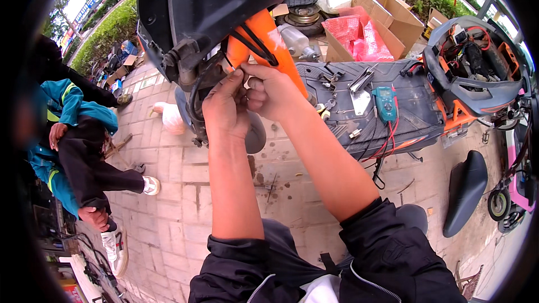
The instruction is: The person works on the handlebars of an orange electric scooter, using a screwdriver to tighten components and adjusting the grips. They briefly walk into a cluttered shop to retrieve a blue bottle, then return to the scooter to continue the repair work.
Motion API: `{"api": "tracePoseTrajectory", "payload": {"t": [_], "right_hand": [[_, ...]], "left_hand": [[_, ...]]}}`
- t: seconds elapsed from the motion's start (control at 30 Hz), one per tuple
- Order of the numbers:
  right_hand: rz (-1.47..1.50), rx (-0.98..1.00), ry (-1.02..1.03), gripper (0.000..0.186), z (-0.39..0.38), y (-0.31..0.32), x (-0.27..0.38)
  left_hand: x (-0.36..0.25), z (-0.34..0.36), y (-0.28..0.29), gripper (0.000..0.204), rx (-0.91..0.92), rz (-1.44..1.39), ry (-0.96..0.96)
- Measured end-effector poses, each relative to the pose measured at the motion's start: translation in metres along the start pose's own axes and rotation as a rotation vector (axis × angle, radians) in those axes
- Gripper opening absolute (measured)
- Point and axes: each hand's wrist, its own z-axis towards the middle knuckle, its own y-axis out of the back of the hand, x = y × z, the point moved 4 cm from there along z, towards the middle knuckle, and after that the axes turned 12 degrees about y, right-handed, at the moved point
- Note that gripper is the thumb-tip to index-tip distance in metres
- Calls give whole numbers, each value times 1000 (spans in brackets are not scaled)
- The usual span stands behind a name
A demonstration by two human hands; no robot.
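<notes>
My left hand (225,106) and my right hand (270,91) meet at the front of an electric scooter, with fingertips pinched close together. What they pinch is small and mostly hidden; a thin pale bit shows just above the fingers. Right behind them runs the orange steering column (287,70), with black cables (251,42) hanging across it. The dark front fairing (205,0) rises above. To the right, on the black footboard (414,104), lie a teal multimeter (385,102) with red and black leads, pliers (325,109) with yellow-green handles, and several small metal tools.
A seated person in a teal jacket (84,112) is at the left. A loose black saddle (466,193) rests on the paving at the right, beside the scooter's opened rear body (471,87). Cardboard boxes (401,19) with pink bubble wrap (359,36) stand behind the footboard.
</notes>
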Motion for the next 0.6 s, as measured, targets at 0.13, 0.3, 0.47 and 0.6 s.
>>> {"api": "tracePoseTrajectory", "payload": {"t": [0.13, 0.3, 0.47, 0.6], "right_hand": [[84, -66, -41, 11, 5, 4, -8], [90, -53, -13, 10, 3, 5, -7], [182, 23, -42, 12, 2, 17, -5], [175, 73, -27, 12, 2, 16, -2]], "left_hand": [[-3, -5, 8, 16, -200, 5, -24], [-8, -3, 6, 12, -265, -24, -29], [-12, -2, 0, 11, -266, -10, -57], [-10, -3, 1, 15, -246, 2, -30]]}}
